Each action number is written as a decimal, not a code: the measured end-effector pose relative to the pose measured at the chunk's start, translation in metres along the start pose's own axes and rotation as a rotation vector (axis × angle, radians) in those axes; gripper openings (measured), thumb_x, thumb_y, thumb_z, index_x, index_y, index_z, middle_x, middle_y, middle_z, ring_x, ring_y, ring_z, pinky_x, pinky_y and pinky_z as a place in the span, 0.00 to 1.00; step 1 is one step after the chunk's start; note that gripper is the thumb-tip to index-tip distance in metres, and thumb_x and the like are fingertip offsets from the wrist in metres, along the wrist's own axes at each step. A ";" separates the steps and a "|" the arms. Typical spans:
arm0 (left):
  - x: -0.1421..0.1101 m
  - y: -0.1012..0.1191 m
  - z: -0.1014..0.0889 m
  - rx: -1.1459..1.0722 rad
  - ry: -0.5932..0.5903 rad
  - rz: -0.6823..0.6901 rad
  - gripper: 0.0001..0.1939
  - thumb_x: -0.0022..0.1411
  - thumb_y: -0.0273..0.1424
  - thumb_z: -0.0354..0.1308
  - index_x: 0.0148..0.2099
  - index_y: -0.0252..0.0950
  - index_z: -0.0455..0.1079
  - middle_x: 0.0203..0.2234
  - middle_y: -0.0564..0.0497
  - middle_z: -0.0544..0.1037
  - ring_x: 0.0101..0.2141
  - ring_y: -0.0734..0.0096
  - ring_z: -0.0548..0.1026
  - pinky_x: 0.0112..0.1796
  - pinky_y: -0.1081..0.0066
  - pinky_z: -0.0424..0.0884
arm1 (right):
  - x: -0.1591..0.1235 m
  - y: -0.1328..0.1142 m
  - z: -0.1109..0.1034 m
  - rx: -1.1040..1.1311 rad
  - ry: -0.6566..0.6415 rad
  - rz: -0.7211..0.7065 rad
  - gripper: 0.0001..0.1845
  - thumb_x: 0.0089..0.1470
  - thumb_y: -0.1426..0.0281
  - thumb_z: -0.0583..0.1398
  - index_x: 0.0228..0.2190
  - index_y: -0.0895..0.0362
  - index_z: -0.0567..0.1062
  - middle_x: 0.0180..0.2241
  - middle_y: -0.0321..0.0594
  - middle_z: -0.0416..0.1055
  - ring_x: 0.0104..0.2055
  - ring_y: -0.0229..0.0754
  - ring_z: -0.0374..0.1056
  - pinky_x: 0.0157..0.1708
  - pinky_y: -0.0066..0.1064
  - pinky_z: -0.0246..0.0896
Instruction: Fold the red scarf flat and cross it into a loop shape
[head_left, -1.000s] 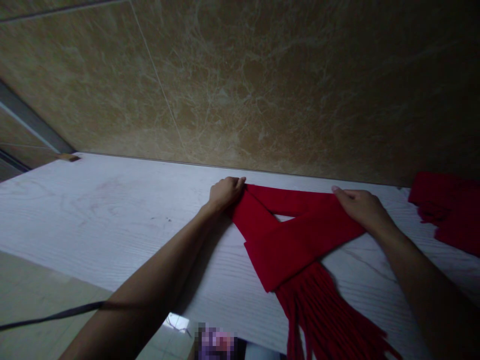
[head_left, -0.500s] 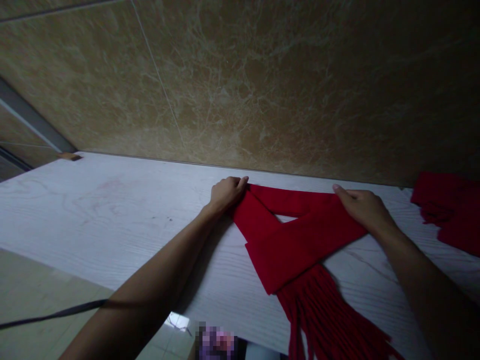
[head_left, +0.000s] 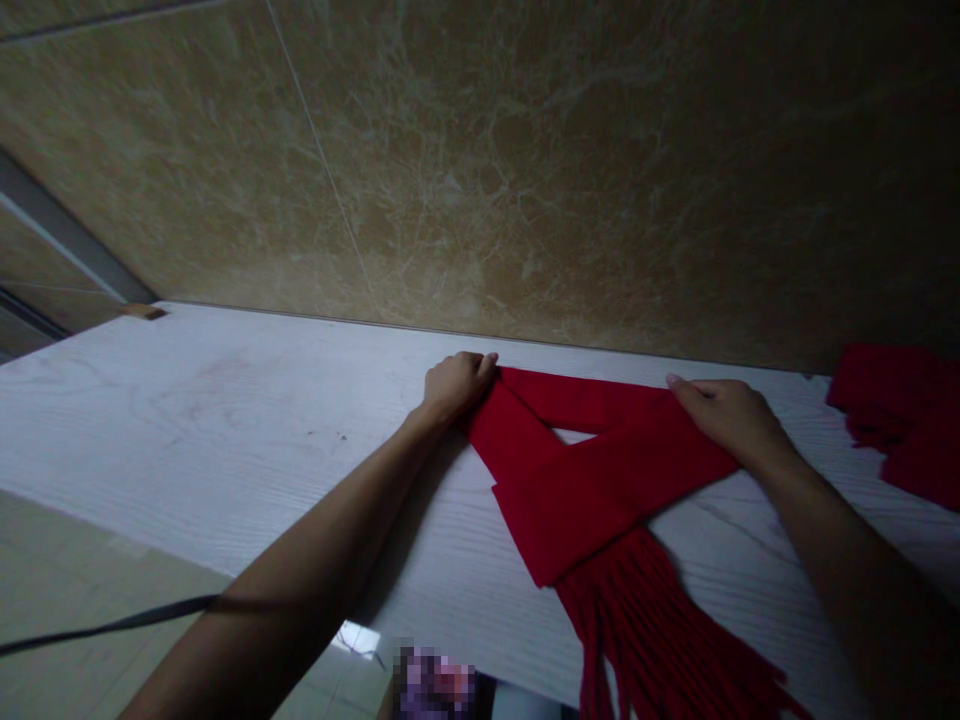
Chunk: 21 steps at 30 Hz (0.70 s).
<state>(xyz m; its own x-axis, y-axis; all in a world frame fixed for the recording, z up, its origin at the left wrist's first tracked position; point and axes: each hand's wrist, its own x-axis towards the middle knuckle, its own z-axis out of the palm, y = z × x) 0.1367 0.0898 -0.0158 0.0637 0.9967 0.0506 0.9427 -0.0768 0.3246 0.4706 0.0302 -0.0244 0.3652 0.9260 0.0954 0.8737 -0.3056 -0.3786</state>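
Observation:
A red scarf [head_left: 600,490] lies folded in a triangular loop on the white wood-grain table [head_left: 262,420], its two bands crossing at the front. Its long fringe [head_left: 660,620] spreads toward the near edge. At the loop's far left corner, my left hand [head_left: 457,385] is closed on the fabric, fingers partly hidden. My right hand [head_left: 727,415] grips the far right corner, thumb on top and the other fingers out of sight under the cloth. A small gap between the bands shows the table beneath.
More red fabric [head_left: 907,420] lies in a heap at the right end. A tan marbled wall [head_left: 480,180] rises behind the table. A small brown block [head_left: 142,311] sits at the far left corner. A dark strap [head_left: 112,627] crosses the lower left above the tiled floor.
Almost nothing differs; both hands keep the same hold on the scarf's corners. The view has shifted very slightly.

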 end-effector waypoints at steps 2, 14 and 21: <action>-0.001 0.001 -0.002 -0.008 -0.003 -0.007 0.31 0.74 0.51 0.39 0.43 0.39 0.79 0.41 0.42 0.84 0.43 0.56 0.80 0.42 0.65 0.69 | 0.000 0.001 0.000 0.002 0.010 -0.001 0.26 0.61 0.50 0.52 0.25 0.52 0.79 0.33 0.48 0.79 0.38 0.54 0.74 0.34 0.38 0.60; -0.002 0.000 -0.001 0.003 0.004 0.021 0.28 0.72 0.50 0.42 0.42 0.40 0.79 0.40 0.44 0.84 0.42 0.57 0.80 0.42 0.66 0.69 | -0.001 0.001 0.001 0.004 0.005 -0.007 0.25 0.60 0.51 0.52 0.22 0.51 0.75 0.30 0.46 0.77 0.37 0.51 0.71 0.34 0.37 0.57; -0.001 0.000 -0.001 -0.010 0.001 0.004 0.31 0.71 0.53 0.41 0.41 0.40 0.79 0.38 0.44 0.84 0.41 0.56 0.80 0.41 0.65 0.69 | -0.001 -0.001 0.000 0.007 -0.016 0.030 0.31 0.60 0.43 0.50 0.22 0.51 0.76 0.29 0.48 0.77 0.34 0.52 0.72 0.33 0.38 0.58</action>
<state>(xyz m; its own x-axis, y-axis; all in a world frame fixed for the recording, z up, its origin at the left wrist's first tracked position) 0.1366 0.0887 -0.0147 0.0672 0.9963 0.0533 0.9391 -0.0812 0.3338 0.4696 0.0294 -0.0242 0.3861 0.9199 0.0692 0.8599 -0.3317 -0.3879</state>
